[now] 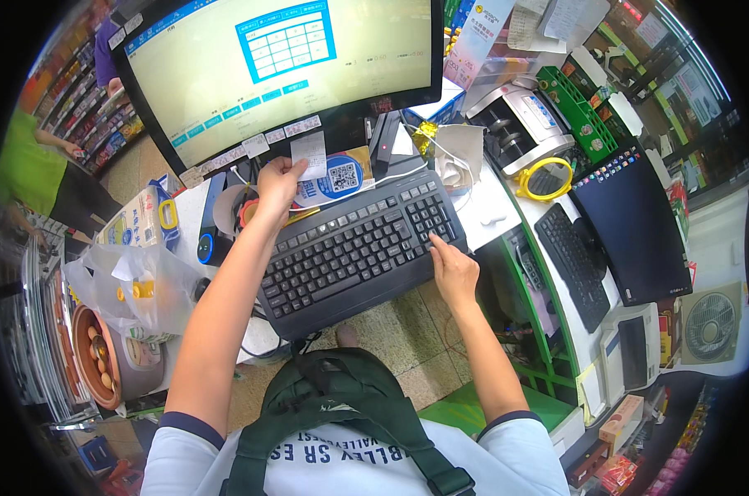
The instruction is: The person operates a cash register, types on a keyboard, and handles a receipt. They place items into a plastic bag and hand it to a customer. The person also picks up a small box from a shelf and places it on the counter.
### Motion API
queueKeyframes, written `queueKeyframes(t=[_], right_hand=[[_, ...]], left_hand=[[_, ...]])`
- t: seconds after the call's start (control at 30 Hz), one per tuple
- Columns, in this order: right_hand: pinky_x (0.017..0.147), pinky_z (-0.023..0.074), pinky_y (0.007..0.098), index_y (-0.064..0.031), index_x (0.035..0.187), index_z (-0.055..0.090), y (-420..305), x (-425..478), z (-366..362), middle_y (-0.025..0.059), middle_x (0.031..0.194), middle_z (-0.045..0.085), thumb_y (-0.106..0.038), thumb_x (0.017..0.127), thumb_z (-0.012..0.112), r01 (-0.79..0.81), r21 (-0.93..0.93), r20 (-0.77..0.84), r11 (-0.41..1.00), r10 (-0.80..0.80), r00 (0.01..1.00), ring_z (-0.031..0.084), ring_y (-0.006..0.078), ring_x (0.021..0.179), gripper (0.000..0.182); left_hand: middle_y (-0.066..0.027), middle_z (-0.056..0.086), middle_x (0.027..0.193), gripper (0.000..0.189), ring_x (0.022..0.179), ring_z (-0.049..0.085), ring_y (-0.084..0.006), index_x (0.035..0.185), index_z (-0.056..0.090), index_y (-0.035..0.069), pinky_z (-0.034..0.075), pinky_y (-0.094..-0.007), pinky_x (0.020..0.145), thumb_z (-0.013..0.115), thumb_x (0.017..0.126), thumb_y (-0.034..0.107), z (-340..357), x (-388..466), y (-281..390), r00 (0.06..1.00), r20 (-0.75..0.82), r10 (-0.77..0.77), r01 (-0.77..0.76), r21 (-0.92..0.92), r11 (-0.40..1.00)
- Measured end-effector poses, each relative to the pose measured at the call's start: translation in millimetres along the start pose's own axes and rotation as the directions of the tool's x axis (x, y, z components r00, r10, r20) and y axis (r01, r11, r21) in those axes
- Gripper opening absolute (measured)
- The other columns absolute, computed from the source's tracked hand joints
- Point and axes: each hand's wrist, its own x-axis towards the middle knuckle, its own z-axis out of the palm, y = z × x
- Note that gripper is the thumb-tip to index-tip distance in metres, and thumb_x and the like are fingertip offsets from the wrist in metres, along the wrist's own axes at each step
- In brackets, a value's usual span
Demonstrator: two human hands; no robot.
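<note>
My left hand (280,183) pinches a small white paper slip (310,155) just below the lower edge of a large monitor (349,68), whose lit screen shows a blue keypad window. Under the slip lies a blue and white card with a printed code (343,172). My right hand (454,268) has its index finger extended onto the number pad of a black keyboard (343,254); its other fingers are curled and hold nothing that I can see. Several small written notes are stuck along the monitor's lower bezel. A white cable runs above the keyboard.
At left are a translucent plastic bag (145,285), a pot holding eggs (117,359) and a packaged bag with a yellow handle (135,217). Two people stand by the shelves. To the right are a yellow round mirror (545,178), a second dark monitor (635,229) and a second keyboard (573,266).
</note>
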Motion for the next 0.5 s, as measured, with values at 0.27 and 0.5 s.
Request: queueKeyframes(t=[0.27,0.5], right_hand=[[0.051,0.0456,0.0355,-0.0143,0.096,0.066,-5,12,3,0.0085,0.070,0.062,-0.020,0.083,0.058,-0.029,-0.074,0.164,0.997,0.041,0.986,0.060,0.0266,0.060,0.017],[0.050,0.0447,0.0360,-0.0134,0.089,0.066,3,-7,-5,0.0075,0.066,0.060,-0.018,0.081,0.059,-0.060,-0.067,0.117,0.996,0.068,0.991,0.059,0.0260,0.058,0.011]], left_hand=[[-0.0018,0.060,0.080,0.022,0.067,0.051,-0.0077,0.090,0.059,0.003,0.041,-0.0204,0.057,0.062,0.083,0.024,3,3,-8,0.998,0.028,-0.058,0.060,-0.084,0.995],[-0.0014,0.059,0.074,0.021,0.062,0.050,-0.0069,0.087,0.060,-0.001,0.040,-0.0202,0.052,0.062,0.082,0.020,7,-2,-2,1.000,-0.018,-0.025,0.022,-0.163,0.986]])
